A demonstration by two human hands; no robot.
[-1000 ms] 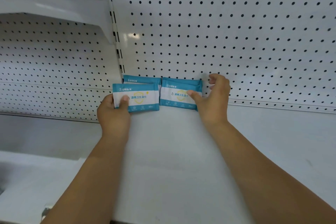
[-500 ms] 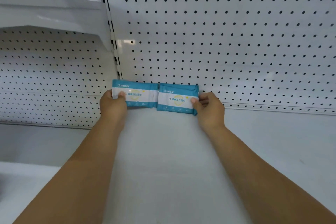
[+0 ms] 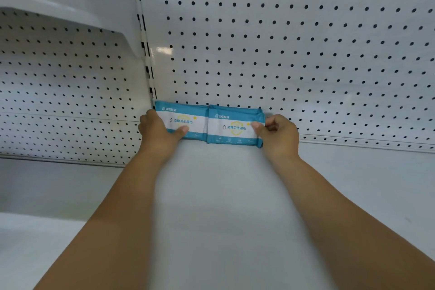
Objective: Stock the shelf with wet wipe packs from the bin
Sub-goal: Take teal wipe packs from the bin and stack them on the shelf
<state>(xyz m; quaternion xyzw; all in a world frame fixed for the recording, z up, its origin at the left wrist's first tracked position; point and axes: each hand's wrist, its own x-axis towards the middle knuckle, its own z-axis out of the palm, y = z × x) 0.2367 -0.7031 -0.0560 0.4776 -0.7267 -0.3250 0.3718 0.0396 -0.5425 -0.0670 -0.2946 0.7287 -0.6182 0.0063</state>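
**Two stacks in at the back, whole shelf still to go**

The person's left hand [image 3: 158, 133] is pinched on the left pack [image 3: 182, 121], thumb lying across the front label, the other fingers hidden behind the pack's left edge; the right hand [image 3: 277, 135] is doing the mirror of that on the right pack [image 3: 233, 127], thumb on the front near the 3 o'clock edge, fingers curled in loosely beside it; so both hands are grasping, neither let go yet.

Going outward from there: the two packs stand on edge, side by side and touching, backs pushed up against the pegboard back panel [image 3: 282, 54]; there looks to be another pack tucked behind each front one, a sliver of teal peeks over the top, though how many deep can't be told. The pair sits at about 12 o'clock from the person, right next to the slotted upright [image 3: 147, 63], which is at roughly 11 o'clock.

Progress-wise, it's early days as far as can be judged; the shelf [image 3: 235, 195] is bare white everywhere else, with loads of room from 1 to 3 o'clock and all across the front; the bin isn't in view, so no telling how many packs are left. The current step seems to be squaring these up before releasing.
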